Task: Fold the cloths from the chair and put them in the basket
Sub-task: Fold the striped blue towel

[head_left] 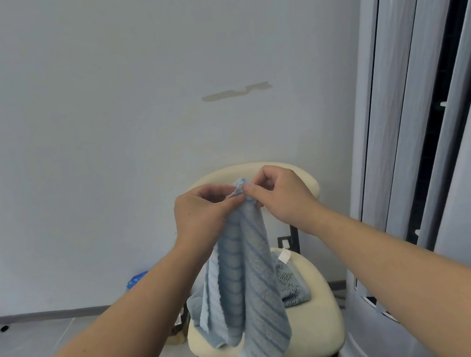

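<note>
Hands (241, 200) pinch blue cloth (248, 288), which hangs below

No legible text, brand, number or sign. White tag (284, 255) on patterned cloth (291, 286), below and right of the pinch on blue cloth (246, 285): too small to read.

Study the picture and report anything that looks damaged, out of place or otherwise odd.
One thing stands out: a long brownish patch on the wall above the chair, where paint seems to have peeled off. The blue cloth pinched by the left hand and right hand hangs bunched, which fits folding.
</note>
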